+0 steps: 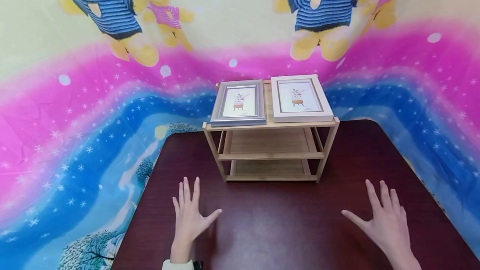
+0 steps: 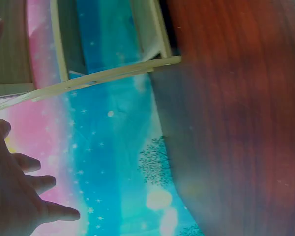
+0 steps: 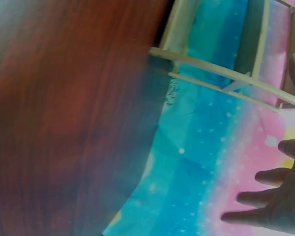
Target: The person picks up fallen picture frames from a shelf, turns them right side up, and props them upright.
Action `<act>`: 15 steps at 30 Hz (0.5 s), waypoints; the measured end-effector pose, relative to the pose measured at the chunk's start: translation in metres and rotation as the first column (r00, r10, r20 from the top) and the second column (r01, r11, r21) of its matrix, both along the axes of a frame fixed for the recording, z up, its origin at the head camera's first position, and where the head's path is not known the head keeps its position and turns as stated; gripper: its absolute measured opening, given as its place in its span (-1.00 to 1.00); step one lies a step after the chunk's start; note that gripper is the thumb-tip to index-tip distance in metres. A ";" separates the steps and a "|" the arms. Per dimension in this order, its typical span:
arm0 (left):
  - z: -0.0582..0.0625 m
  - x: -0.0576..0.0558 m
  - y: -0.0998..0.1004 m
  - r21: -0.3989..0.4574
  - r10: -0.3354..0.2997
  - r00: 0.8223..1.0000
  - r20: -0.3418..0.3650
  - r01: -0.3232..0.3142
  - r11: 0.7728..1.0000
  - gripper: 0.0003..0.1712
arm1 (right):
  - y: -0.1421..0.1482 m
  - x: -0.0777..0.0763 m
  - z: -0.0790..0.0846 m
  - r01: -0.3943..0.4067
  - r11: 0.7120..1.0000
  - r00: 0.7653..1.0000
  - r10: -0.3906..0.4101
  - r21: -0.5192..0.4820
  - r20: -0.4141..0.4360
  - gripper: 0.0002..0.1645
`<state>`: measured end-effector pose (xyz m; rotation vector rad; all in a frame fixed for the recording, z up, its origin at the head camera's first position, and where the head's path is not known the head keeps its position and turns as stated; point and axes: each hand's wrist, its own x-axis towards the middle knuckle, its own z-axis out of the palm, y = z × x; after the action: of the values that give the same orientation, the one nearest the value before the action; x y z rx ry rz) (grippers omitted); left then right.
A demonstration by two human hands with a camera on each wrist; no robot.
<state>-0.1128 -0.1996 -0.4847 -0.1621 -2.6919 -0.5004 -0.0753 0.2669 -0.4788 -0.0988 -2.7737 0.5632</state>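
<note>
My left hand hovers over the table's left part, fingers straight and thumb spread, holding nothing. Over the right part, my right hand is spread the same way with nothing in it. Beyond both hands stands a light wooden rack with several levels. On its top lie two picture frames side by side: a silver-grey frame at left and a white frame at right. Each shows a print of a potted plant on a small stand. In the wrist views, the left hand and right hand appear apart from the rack.
The rack stands toward the back of a dark reddish-brown table with rounded corners. Behind and along both sides hangs a colourful cloth printed with bears, snowflakes and trees. The rack's lower shelves are slatted or flat wood.
</note>
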 end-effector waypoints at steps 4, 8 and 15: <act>0.010 -0.004 -0.001 0.078 -0.023 1.000 -0.011 0.024 0.997 0.28 | -0.006 -0.004 0.014 -0.021 0.998 1.000 0.020 -0.067 -0.017 0.28; 0.025 -0.009 -0.001 0.186 -0.065 0.997 -0.029 0.069 0.980 0.22 | -0.013 -0.012 0.033 -0.048 0.992 0.998 0.043 -0.114 -0.039 0.20; 0.060 -0.027 0.000 0.419 -0.183 0.976 -0.121 0.217 0.882 0.02 | -0.030 -0.032 0.071 -0.146 0.971 0.977 0.112 -0.187 -0.181 -0.14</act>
<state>-0.1402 -0.1998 -0.4250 -0.3278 -2.4271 -1.1136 -0.1076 0.2365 -0.4078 0.0837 -2.5657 0.8426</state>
